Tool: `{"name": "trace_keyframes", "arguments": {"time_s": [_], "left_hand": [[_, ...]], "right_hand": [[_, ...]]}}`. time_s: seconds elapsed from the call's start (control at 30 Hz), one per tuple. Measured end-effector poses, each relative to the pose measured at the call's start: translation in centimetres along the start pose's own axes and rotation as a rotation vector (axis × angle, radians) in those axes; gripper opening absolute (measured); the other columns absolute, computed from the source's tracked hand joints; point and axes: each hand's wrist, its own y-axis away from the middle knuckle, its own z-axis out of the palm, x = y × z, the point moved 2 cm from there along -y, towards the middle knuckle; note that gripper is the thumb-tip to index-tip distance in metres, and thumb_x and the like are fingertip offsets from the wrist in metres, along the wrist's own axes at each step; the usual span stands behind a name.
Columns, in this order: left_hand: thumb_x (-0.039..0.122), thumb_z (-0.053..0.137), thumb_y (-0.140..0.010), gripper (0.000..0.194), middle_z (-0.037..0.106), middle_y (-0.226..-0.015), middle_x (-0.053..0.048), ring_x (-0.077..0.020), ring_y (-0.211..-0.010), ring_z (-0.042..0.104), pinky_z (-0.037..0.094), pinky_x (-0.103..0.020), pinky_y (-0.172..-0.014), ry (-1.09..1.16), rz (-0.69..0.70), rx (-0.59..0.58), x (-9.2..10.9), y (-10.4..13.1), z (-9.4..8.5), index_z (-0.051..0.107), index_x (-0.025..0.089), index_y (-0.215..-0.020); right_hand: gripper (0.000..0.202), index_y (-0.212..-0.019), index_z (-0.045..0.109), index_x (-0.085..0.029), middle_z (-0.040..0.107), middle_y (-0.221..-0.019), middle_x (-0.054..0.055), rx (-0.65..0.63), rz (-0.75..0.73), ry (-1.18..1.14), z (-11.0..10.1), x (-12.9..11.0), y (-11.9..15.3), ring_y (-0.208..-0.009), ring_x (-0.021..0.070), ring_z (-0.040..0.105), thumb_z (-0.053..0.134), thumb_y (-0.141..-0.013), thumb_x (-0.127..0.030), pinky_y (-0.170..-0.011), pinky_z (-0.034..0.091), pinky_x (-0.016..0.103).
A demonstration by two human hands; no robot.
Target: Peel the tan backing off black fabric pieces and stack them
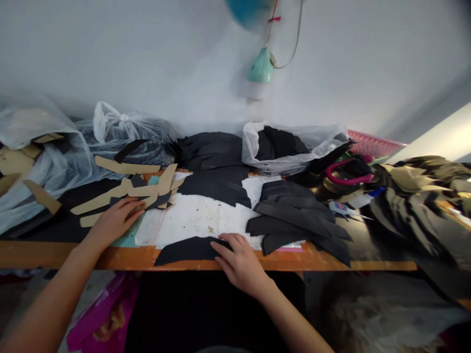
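Note:
My left hand (117, 219) reaches onto a loose pile of tan and black cut strips (106, 197) at the left of the table, its fingertips among the pieces; whether it grips one is hidden. My right hand (237, 257) rests with fingers spread on the right end of a single black curved piece (187, 249). That piece lies flat along the table's front edge, partly over a white paper sheet (195, 215). Behind the sheet lie overlapping black pieces (217, 184), and a fanned stack of black pieces (294, 215) is to the right of it.
Plastic bags (128, 130) of pieces stand along the wall. At right are a pink-handled basket (348, 179), a small glue bottle (342, 208) and layered dark and tan pieces (408, 220). A green object (261, 66) hangs above. The table's wooden front edge (121, 256) is near me.

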Motion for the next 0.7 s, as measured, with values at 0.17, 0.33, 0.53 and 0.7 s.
{"name": "trace_keyframes", "arguments": {"time_s": [0.17, 0.33, 0.53, 0.7], "left_hand": [[0.039, 0.029, -0.101, 0.054, 0.069, -0.132, -0.016, -0.0317, -0.118, 0.067, 0.049, -0.047, -0.106, -0.06, -0.07, -0.094, -0.2, 0.4, -0.7, 0.063, 0.011, -0.133], [0.023, 0.035, -0.096, 0.047, 0.074, -0.121, -0.013, -0.0295, -0.107, 0.071, 0.053, -0.046, -0.099, -0.066, 0.003, -0.065, 0.8, 1.0, -2.0, 0.065, 0.009, -0.129], [0.018, 0.057, -0.09, 0.037, 0.071, -0.111, -0.01, -0.0271, -0.101, 0.067, 0.051, -0.043, -0.097, -0.095, 0.154, 0.593, 10.1, 3.4, -5.9, 0.071, 0.021, -0.123], [0.007, 0.053, -0.091, 0.053, 0.068, -0.106, -0.008, -0.0204, -0.096, 0.065, 0.05, -0.033, -0.087, 0.272, 0.424, 0.363, 17.5, 4.9, -6.7, 0.061, 0.028, -0.139]], "right_hand": [[0.032, -0.13, 0.068, -0.025, 0.066, -0.134, 0.01, -0.096, -0.079, 0.031, -0.1, 0.9, -1.0, -0.117, 0.0276, 0.056, 0.053, -0.103, -0.02, -0.102, 0.048, 0.047], [0.031, -0.129, 0.069, -0.02, 0.066, -0.132, 0.014, -0.061, -0.068, 0.052, -0.3, 0.3, -1.9, -0.117, 0.0283, 0.058, 0.052, -0.103, -0.021, -0.103, 0.048, 0.048], [0.027, -0.122, 0.07, -0.018, 0.072, -0.107, 0.011, 0.125, 0.024, -0.264, -0.8, -3.1, -3.4, -0.097, 0.0223, 0.065, 0.053, -0.103, -0.027, -0.088, 0.055, 0.036], [0.019, -0.111, 0.075, -0.019, 0.075, -0.098, 0.008, 0.192, 0.134, -0.56, -1.6, -3.9, -4.4, -0.089, 0.0188, 0.069, 0.062, -0.098, -0.028, -0.083, 0.054, 0.03]]}}
